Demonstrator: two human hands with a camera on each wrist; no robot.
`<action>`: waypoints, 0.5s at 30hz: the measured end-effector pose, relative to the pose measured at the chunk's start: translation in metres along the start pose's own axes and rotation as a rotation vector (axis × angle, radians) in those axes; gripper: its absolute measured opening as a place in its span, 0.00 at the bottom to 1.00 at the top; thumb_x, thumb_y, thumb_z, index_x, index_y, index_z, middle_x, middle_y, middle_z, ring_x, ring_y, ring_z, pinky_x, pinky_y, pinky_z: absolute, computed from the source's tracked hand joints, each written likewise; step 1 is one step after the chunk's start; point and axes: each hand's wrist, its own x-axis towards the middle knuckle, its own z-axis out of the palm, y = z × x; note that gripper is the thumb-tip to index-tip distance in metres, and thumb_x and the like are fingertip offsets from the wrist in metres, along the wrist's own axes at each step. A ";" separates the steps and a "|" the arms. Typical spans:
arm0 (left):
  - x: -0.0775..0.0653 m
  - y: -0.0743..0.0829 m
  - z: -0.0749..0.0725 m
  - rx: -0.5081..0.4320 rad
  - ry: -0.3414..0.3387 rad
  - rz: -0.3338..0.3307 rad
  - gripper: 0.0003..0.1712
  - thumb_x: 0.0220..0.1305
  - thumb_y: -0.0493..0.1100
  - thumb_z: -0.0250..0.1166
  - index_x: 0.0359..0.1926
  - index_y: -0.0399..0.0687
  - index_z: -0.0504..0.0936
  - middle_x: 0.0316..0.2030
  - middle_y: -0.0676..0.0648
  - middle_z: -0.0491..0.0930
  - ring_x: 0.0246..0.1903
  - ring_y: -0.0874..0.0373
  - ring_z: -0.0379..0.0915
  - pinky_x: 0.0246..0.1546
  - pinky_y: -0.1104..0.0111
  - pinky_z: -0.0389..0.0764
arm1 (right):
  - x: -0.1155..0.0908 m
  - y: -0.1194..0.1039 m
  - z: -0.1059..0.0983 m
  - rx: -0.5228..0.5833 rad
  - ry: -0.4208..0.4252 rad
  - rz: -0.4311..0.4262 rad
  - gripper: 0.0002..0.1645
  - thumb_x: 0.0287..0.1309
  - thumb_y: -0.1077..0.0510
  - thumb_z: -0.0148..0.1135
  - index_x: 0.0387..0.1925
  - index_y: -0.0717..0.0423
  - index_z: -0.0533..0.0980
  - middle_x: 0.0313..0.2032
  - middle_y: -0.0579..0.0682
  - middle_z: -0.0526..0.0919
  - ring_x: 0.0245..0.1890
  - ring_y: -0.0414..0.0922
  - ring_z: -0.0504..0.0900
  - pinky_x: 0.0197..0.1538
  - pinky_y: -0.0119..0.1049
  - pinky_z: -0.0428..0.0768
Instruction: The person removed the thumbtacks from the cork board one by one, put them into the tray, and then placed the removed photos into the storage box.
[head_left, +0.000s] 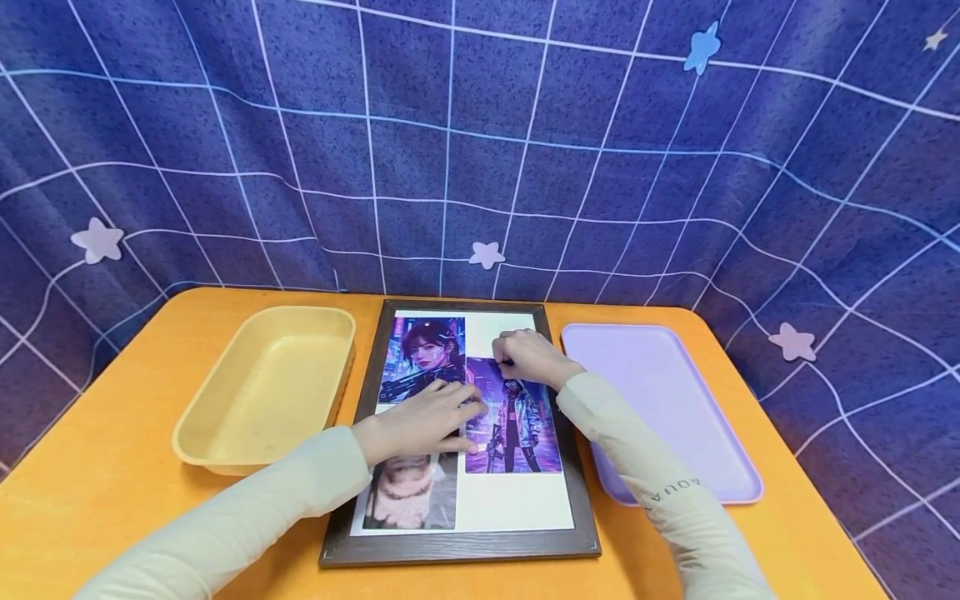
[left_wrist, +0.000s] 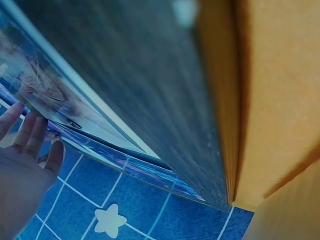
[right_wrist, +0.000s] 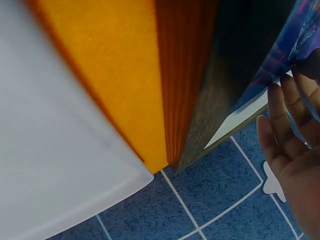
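Three pictures [head_left: 517,433] are laid within a frame [head_left: 461,547], flanked on the worktop [head_left: 112,467] by a basin [head_left: 273,387] at left and a tray [head_left: 675,392] at right; behind, a curtain [head_left: 480,167] is hung.

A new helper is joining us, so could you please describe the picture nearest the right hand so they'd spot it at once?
On the table, a dark frame lies between the yellow tray and the purple tray. The picture is in the frame's right half; unlike its neighbours on the left, it shows a standing figure with a gun.
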 end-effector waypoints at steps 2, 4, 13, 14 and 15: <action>0.000 0.000 -0.001 -0.003 -0.001 0.001 0.34 0.61 0.66 0.50 0.62 0.53 0.67 0.59 0.49 0.65 0.57 0.53 0.64 0.60 0.56 0.62 | 0.000 0.000 0.000 0.007 -0.003 0.004 0.06 0.45 0.60 0.66 0.26 0.51 0.75 0.24 0.43 0.73 0.25 0.39 0.69 0.33 0.34 0.72; 0.000 0.001 -0.001 -0.007 -0.003 0.000 0.34 0.61 0.66 0.50 0.61 0.53 0.67 0.58 0.49 0.65 0.57 0.54 0.64 0.59 0.57 0.62 | 0.000 0.000 0.000 0.010 -0.005 0.006 0.06 0.45 0.60 0.66 0.26 0.51 0.75 0.25 0.43 0.73 0.25 0.39 0.69 0.33 0.34 0.72; 0.000 0.000 0.000 0.002 0.000 -0.004 0.34 0.60 0.66 0.50 0.61 0.52 0.68 0.58 0.49 0.66 0.57 0.54 0.64 0.58 0.57 0.63 | -0.001 -0.002 -0.002 0.008 -0.003 -0.001 0.05 0.46 0.62 0.63 0.27 0.52 0.75 0.26 0.43 0.74 0.25 0.39 0.69 0.34 0.35 0.73; 0.000 0.000 0.000 0.002 -0.001 -0.005 0.34 0.60 0.66 0.50 0.61 0.52 0.68 0.58 0.49 0.66 0.57 0.54 0.64 0.58 0.57 0.63 | -0.001 -0.002 -0.002 0.007 -0.002 -0.002 0.05 0.46 0.63 0.63 0.27 0.52 0.75 0.26 0.43 0.74 0.25 0.39 0.70 0.33 0.35 0.73; 0.001 0.000 0.000 0.002 -0.002 -0.005 0.34 0.60 0.66 0.50 0.61 0.52 0.68 0.58 0.49 0.66 0.57 0.54 0.64 0.58 0.57 0.63 | -0.001 -0.002 -0.002 0.007 -0.002 -0.003 0.05 0.46 0.63 0.63 0.27 0.51 0.76 0.27 0.43 0.75 0.26 0.39 0.70 0.34 0.34 0.73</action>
